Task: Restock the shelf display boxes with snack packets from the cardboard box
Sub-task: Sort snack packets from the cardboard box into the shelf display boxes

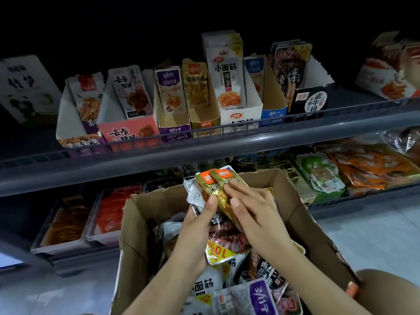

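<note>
Over the open cardboard box (302, 214) both my hands hold a small fan of snack packets. My left hand (200, 221) grips the stack from below, thumb pressed on the front. My right hand (252, 208) pinches the gold packets (218, 180) with orange tops at the front of the stack. White-backed packets (193, 194) stick out behind them. Several loose packets (229, 242) of mixed kinds lie in the box below. On the upper shelf stands a row of display boxes, among them a gold one (203, 126) with matching gold packets (196, 85).
A grey shelf rail (295, 130) runs across in front of the display boxes. Pink (127, 133), purple (175, 130), white (241, 119) and blue (272, 114) boxes flank the gold one. The lower shelf holds trays of orange (372, 164) and green (322, 173) packs.
</note>
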